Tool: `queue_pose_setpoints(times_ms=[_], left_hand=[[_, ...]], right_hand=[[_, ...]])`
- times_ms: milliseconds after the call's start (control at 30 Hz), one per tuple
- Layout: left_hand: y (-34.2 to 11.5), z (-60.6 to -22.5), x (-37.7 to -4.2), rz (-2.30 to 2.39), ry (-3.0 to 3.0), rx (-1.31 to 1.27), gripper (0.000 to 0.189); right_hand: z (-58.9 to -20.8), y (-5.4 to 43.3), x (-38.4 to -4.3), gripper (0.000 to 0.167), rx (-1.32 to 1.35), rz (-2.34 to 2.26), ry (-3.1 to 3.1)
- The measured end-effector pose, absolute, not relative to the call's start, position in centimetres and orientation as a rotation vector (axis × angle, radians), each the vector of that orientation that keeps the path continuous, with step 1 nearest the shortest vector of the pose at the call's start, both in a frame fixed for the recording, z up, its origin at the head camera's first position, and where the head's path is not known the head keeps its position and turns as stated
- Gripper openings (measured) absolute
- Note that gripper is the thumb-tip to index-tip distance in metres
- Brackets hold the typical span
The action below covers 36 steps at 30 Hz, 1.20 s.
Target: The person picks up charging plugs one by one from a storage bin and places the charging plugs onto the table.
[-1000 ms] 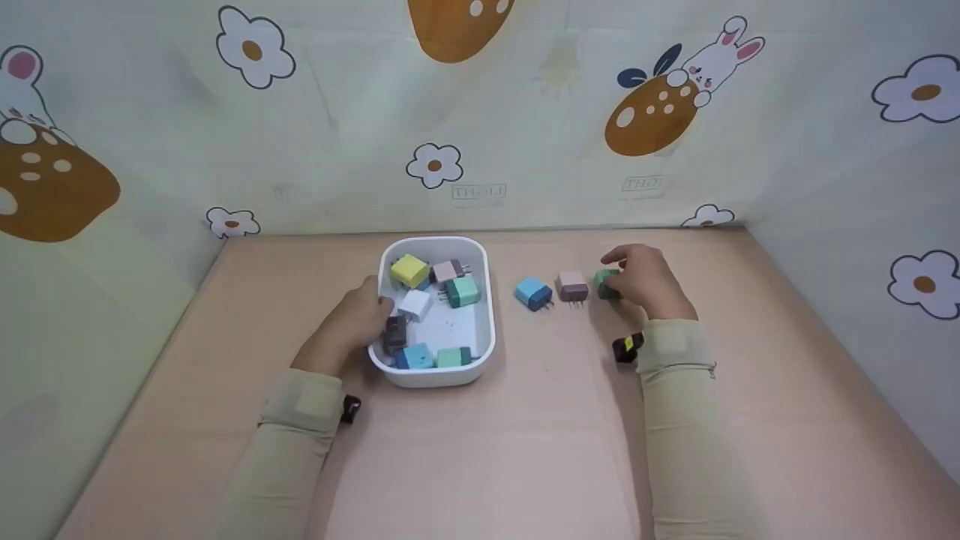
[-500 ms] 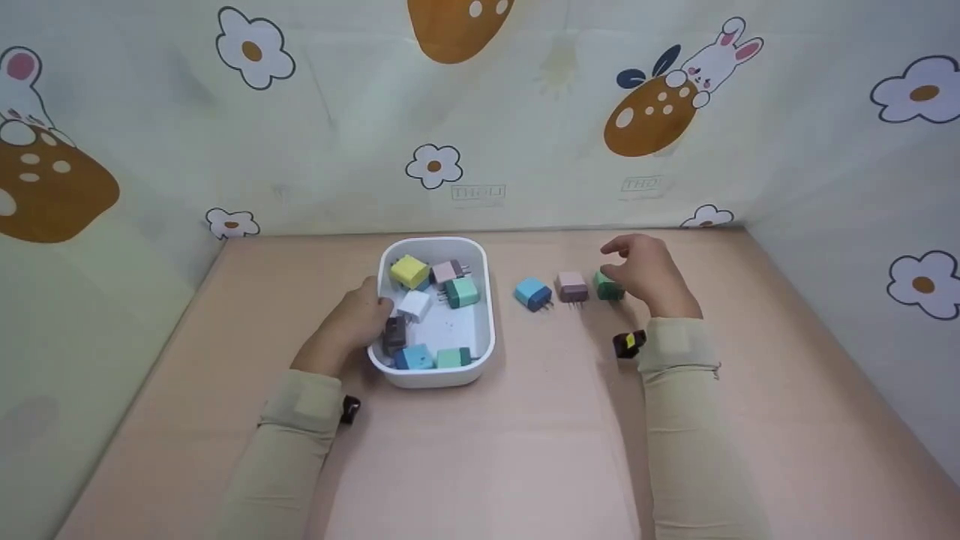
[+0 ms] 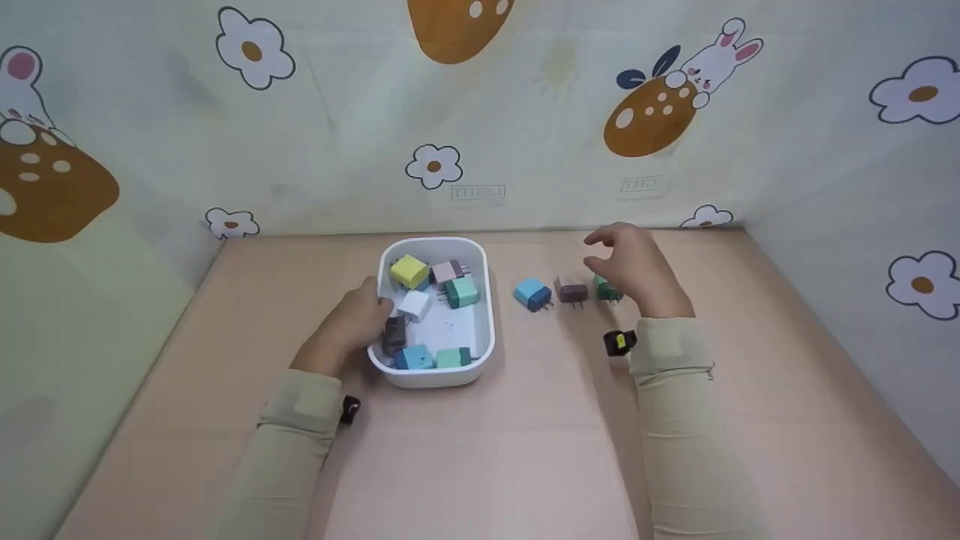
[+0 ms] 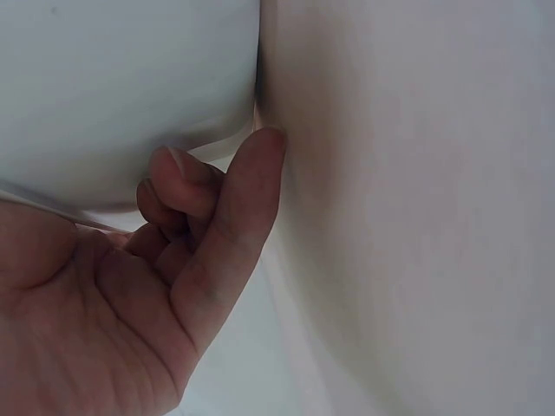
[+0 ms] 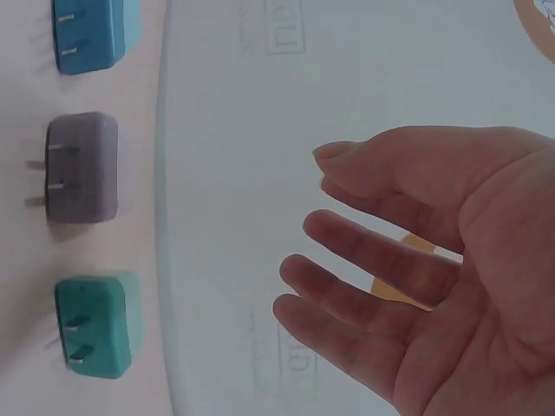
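My left hand grips the left wall of a white plastic box, thumb over the rim; in the left wrist view its curled fingers lie against the outside. Inside the box are several plug chargers, among them a yellow charger, a white charger and a dark brown charger. On the table to its right stand a blue charger, a pink-purple charger and a green charger, prongs toward me. My right hand holds nothing and hovers over the green charger, partly covering it.
The pinkish table meets a cloth backdrop printed with flowers and rabbits, which stands behind and at both sides. A black wrist camera sits on the right wrist, another camera on the left.
My right hand has let go of the green charger, risen from it and shifted slightly left. The green charger stays on the table. My left hand and the box have not moved.
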<state>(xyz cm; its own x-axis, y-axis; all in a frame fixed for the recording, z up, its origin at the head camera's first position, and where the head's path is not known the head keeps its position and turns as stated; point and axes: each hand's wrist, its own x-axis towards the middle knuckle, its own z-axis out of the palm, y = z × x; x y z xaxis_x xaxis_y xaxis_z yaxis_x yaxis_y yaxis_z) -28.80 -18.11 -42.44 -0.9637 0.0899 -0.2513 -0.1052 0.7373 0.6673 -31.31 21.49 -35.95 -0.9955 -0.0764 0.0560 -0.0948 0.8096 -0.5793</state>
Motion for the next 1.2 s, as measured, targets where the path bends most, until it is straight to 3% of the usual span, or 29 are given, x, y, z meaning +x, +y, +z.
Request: queue_pose_setpoints(times_ms=[1200], left_hand=[[-18.2,-42.6,-28.9,1.045,2.678,-0.018,0.061]], right_hand=[[-35.0,13.2,-28.9,0.029,0.512,0.768,-2.918]])
